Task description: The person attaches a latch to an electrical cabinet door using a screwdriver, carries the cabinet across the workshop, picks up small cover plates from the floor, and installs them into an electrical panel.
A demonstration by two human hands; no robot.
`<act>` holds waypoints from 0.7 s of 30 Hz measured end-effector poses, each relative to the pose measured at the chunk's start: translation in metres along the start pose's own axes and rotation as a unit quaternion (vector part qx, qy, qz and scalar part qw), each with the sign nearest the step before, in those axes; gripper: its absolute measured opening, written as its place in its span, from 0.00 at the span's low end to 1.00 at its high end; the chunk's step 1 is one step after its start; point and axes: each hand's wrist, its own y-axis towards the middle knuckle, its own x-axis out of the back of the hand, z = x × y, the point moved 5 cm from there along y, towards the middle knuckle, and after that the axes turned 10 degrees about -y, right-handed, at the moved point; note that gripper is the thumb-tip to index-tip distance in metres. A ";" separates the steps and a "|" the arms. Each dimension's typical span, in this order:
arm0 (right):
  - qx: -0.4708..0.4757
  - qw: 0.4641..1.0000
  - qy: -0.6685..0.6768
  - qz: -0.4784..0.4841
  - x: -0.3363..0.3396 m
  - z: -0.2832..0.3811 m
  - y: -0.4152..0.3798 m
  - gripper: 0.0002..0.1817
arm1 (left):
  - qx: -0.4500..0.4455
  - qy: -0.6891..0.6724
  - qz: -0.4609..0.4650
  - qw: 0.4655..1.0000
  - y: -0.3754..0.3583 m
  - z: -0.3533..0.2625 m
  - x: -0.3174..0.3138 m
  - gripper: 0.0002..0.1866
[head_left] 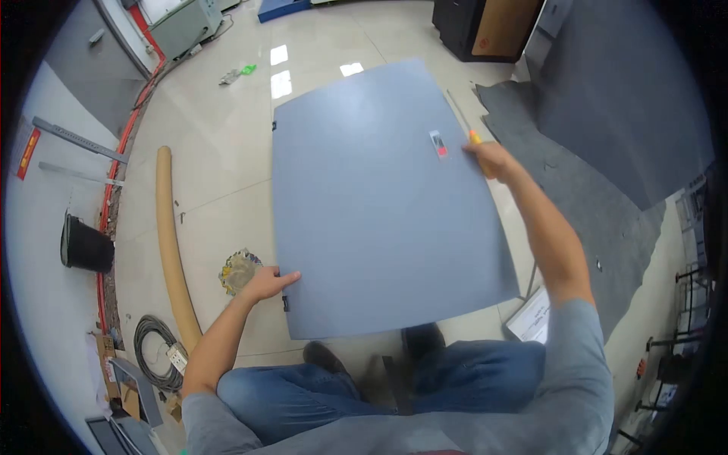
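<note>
A large blue-grey panel (371,205) lies flat in front of my knees. My left hand (267,285) grips its left edge near the front corner, thumb on top and fingers under or beside the edge. My right hand (494,161) is at the panel's right edge, closed around a screwdriver (475,136) with a yellow-orange handle and what looks like a long thin shaft pointing away from me. On the panel, left of that hand, rests a small clear packet (439,144) with a red end. Small black fittings (286,303) sit along the left edge.
A long cardboard tube (168,235), a cable coil (144,341) and a round mesh-like item (236,269) lie on the left floor. A black bin (85,244) is by the wall. Dark sheeting (584,235) spreads at right, with a white booklet (529,318) near my knee.
</note>
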 end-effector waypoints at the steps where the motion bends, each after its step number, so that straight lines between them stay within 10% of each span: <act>1: 0.002 1.000 0.012 0.004 0.004 0.028 -0.018 0.28 | -0.004 0.030 -0.001 1.000 -0.001 -0.010 0.006 0.37; 4: 0.078 0.994 0.079 -0.013 0.006 0.129 -0.087 0.22 | -0.124 -0.041 -0.152 0.980 -0.037 -0.103 0.047 0.38; 11: 0.354 0.904 0.194 0.141 -0.128 0.323 -0.186 0.20 | -0.250 -0.324 0.028 0.912 -0.149 -0.297 0.171 0.52; 15: 0.362 0.903 0.132 0.191 -0.196 0.343 -0.213 0.26 | -0.226 -0.360 0.125 0.897 -0.214 -0.335 0.228 0.51; 21: 0.350 0.923 0.120 0.105 -0.273 0.300 -0.200 0.25 | -0.141 -0.111 -0.118 0.977 -0.214 -0.325 0.290 0.43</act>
